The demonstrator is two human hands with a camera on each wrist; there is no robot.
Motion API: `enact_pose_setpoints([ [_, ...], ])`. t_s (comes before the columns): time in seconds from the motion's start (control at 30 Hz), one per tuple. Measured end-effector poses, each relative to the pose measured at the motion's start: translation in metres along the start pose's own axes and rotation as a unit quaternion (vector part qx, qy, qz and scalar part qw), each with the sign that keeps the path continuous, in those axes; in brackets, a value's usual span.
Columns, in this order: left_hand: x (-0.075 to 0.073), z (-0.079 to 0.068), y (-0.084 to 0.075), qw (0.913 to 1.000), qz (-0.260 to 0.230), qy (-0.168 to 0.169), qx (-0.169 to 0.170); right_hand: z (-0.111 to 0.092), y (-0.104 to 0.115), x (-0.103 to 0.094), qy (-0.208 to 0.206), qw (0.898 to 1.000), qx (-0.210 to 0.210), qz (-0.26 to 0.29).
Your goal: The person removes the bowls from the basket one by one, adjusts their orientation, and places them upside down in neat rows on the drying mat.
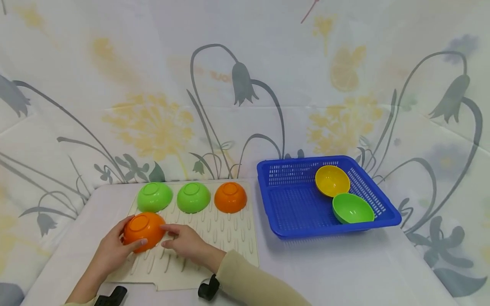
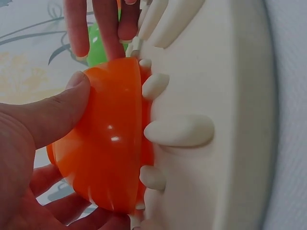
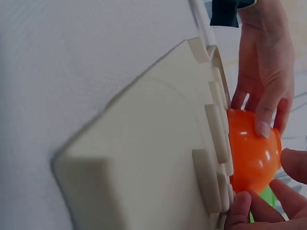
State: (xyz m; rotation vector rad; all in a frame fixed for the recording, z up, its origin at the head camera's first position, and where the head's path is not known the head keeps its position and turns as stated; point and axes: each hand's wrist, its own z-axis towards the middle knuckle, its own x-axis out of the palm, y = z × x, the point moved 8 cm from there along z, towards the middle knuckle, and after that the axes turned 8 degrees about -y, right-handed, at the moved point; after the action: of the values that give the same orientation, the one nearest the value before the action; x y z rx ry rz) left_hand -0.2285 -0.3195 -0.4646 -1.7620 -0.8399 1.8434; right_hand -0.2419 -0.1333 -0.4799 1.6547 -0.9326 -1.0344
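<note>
An orange bowl [image 1: 142, 231] sits upside down at the front left of the beige ridged drying mat [image 1: 191, 278]. My left hand [image 1: 109, 251] grips it from the left, thumb on the near side and fingers round the far side. In the left wrist view the rim of this bowl [image 2: 115, 139] lies against the mat's raised ribs. Close by on the right is my right hand [image 1: 188, 244], its fingertips right at the bowl's side and its fingers loosely extended. Behind stand two upturned green bowls [image 1: 155, 196] and another upturned orange bowl [image 1: 230, 197], in a row.
A blue plastic basket [image 1: 269, 204] stands on the white-covered table [image 1: 325, 272] to the right of the mat. Inside it, a yellow bowl [image 1: 332, 180] and a green bowl [image 1: 352, 208] lean at the right side. A flower-printed cloth [image 1: 245, 131] hangs behind.
</note>
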Motion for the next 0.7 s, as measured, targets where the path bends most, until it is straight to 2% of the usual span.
enact_pose_setpoints([
  [0.3,0.000,0.002,-0.002,1.0000,0.006,0.000,0.000,0.000,0.001,-0.008,-0.003,0.999,-0.004,0.047],
  [0.43,0.001,0.001,-0.001,0.9999,0.006,0.004,-0.007,-0.002,0.004,-0.014,-0.007,0.998,-0.016,0.052],
  [0.7,0.001,0.001,0.001,0.9994,0.022,0.005,-0.025,-0.016,0.031,-0.045,-0.029,0.996,-0.069,0.054],
])
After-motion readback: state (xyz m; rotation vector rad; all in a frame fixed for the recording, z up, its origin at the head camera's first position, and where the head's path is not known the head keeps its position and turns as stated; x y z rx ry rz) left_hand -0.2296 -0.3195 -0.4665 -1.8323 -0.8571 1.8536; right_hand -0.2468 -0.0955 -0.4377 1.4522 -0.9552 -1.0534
